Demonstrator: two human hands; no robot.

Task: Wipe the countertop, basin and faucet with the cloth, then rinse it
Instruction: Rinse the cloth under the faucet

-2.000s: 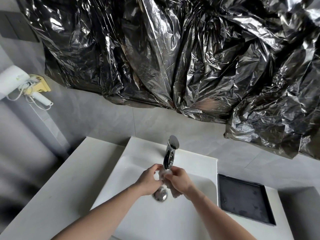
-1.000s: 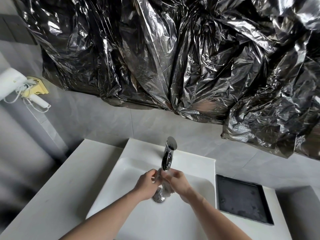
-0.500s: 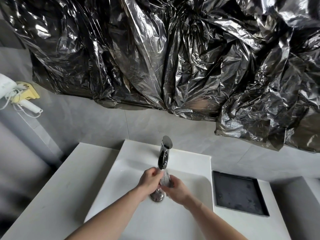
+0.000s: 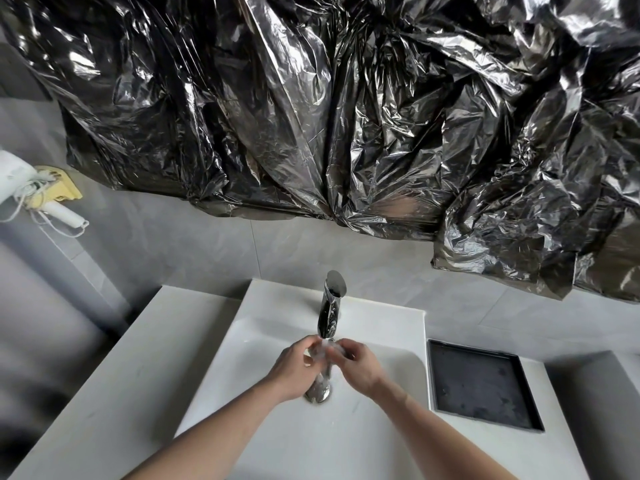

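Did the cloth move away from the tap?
No. The cloth stays bunched between both hands, right under the tap's spout and above the drain, as before.

Both hands over white basin (image 4: 381, 344), right under chrome faucet (image 4: 330, 313). Left hand (image 4: 294, 368) & right hand (image 4: 356, 367) grip small wet cloth (image 4: 325, 351) betw. them, above drain (image 4: 317, 393). Black tray (image 4: 481, 382) set in desk (image 4: 114, 382) at right. Crinkled foil (image 4: 346, 116) covers wall.
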